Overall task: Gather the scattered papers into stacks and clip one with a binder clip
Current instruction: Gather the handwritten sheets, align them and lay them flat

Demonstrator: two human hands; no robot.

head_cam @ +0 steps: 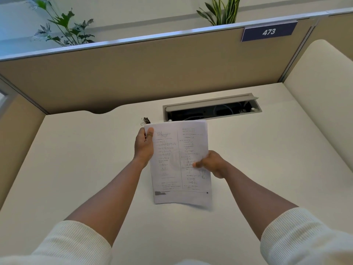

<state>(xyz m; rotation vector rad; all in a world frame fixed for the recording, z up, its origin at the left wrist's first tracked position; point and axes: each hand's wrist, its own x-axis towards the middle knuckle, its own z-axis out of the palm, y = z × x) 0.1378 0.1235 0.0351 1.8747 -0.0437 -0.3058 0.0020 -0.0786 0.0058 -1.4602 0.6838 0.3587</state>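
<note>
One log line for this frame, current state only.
left hand: holds papers | right hand: holds papers | binder clip: on desk, unused

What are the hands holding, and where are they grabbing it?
Both hands hold the stack of papers upright on the desk. The left hand grips its upper left corner; the right hand pinches its right edge, lower down.

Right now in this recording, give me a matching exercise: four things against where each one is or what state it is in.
Things:
1. binder clip
2. paper stack
3. cable tray lid
4. number sign

Places or states:
A. propped open
B. held in both hands
C. mounted on the partition
D. lying on the desk beyond the left hand

Pairs: 1-D, 2-B, 3-A, 4-C
</note>
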